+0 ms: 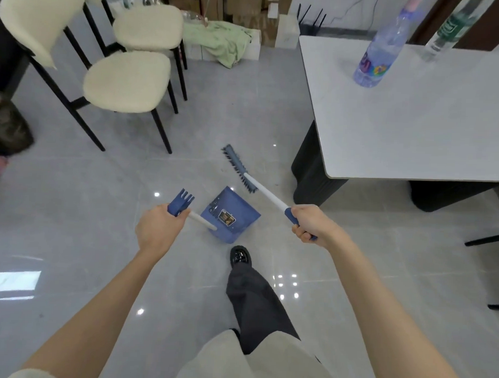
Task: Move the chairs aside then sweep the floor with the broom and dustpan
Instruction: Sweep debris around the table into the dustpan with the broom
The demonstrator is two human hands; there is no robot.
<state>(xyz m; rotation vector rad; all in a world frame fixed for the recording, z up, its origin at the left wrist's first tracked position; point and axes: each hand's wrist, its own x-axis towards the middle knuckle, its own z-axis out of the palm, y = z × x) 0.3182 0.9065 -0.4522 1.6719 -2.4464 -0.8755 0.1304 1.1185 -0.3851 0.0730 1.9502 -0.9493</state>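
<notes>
A blue dustpan (230,215) and blue-bristled broom (237,168), both white-handled, are seen on pale grey tiled floor (101,183). Cream seats on black legs are shown by the chairs (127,80); the table (415,109) is white.

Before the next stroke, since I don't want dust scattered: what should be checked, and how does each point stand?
1. Right hand grips the broom handle: ok.
2. Left hand grips the dustpan handle: ok.
3. Chairs stand aside, apart from the sweeping spot: ok.
4. Broom head close to the dustpan: ok.
5. Dustpan lip flat on the floor: cannot tell.
6. Shoe clear of the dustpan: cannot tell; it is close behind it.
</notes>
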